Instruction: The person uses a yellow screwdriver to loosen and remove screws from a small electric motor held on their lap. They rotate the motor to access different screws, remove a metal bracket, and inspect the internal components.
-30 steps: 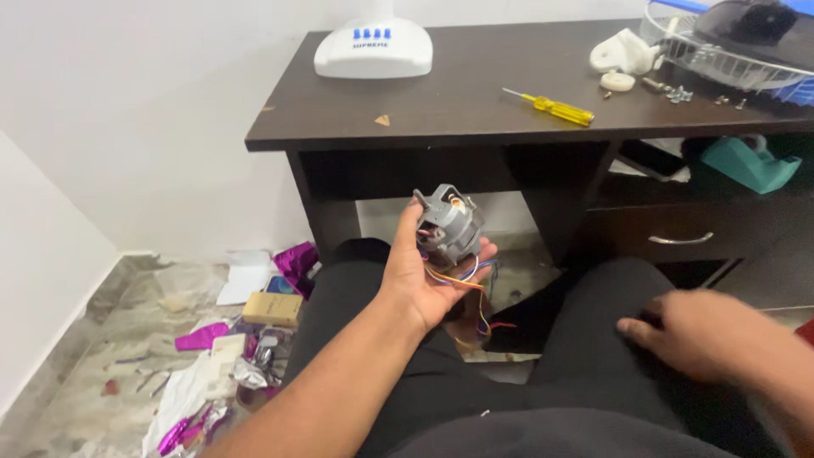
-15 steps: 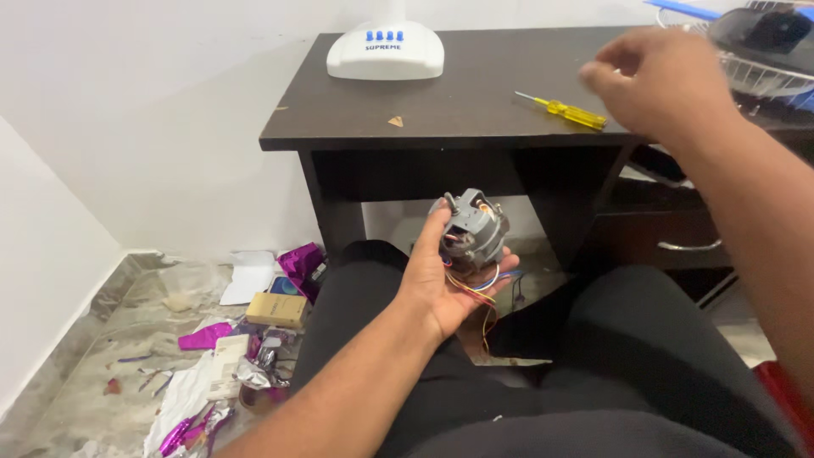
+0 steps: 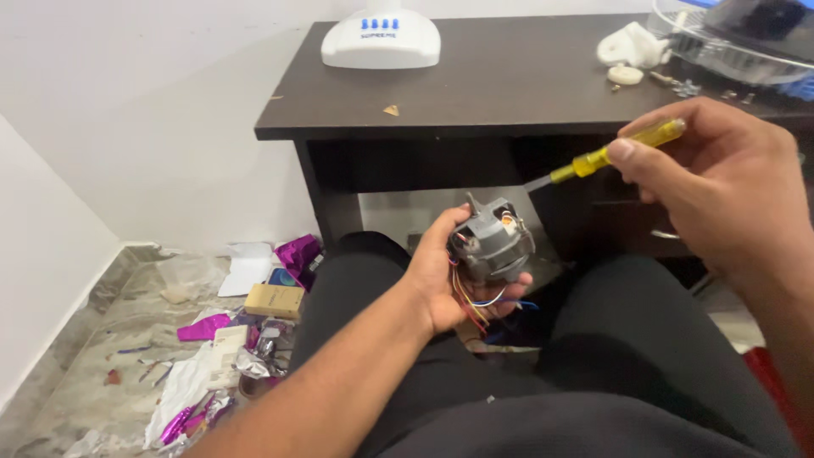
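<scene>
the left hand (image 3: 441,276) cupped a small grey motor (image 3: 492,246) over the lap; the right hand (image 3: 721,182), at two o'clock, pinched a yellow screwdriver (image 3: 606,155) pointing toward it. a dark worktop (image 3: 509,85) stood at twelve o'clock.

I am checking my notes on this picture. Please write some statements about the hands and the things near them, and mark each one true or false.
1. The left hand holds a small grey electric motor with coloured wires. True.
2. The right hand is empty. False: it holds a yellow-handled screwdriver.
3. The screwdriver tip is inside the motor. False: it is apart, above it.
4. A white fan base stands on the dark desk. True.
</scene>
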